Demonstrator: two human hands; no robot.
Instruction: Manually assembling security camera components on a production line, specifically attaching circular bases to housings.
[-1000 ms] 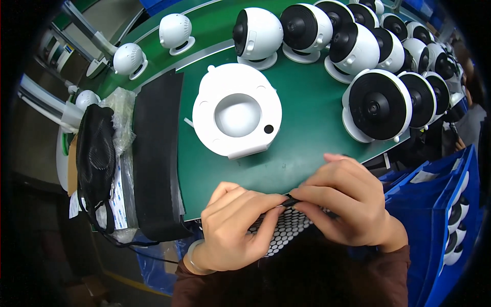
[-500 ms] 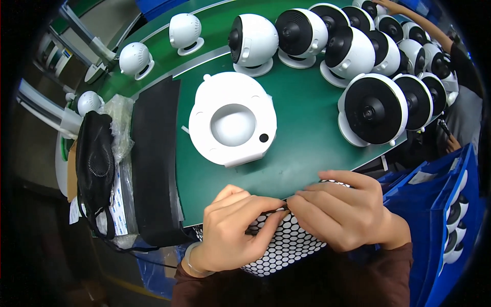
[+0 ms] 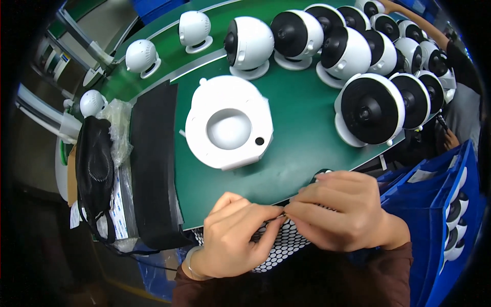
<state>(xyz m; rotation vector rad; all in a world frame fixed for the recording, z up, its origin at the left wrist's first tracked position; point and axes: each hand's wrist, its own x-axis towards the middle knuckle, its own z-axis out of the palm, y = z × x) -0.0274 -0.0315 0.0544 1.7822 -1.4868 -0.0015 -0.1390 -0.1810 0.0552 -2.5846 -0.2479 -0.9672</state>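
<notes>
At the near table edge my left hand (image 3: pixel 232 233) and my right hand (image 3: pixel 337 210) meet, thumbs and fingers closed in a pinch. Between them is the upper edge of a black sheet covered in white round dots (image 3: pixel 289 245); the pinched spot is small and mostly hidden by my fingertips. More of the sheet shows beside my left wrist and behind my right fingers. Just beyond my hands lies a white round camera-like housing (image 3: pixel 230 89), its base facing up, with a round recess in the middle and a black round spot near its rim. Neither hand touches it.
Several white ball-shaped devices with black fronts (image 3: pixel 373 110) stand at the right and back. Smaller white units (image 3: pixel 142 56) sit at the far left. A black mat (image 3: pixel 153 163) and a black pouch (image 3: pixel 95 158) lie left, a blue bin (image 3: pixel 424 204) right. Another person's arm (image 3: pixel 419 20) reaches in at far right.
My fingertips have shifted slightly lower, and less of the dotted sheet shows between my hands. The view has moved a little; the white housing stays in place.
</notes>
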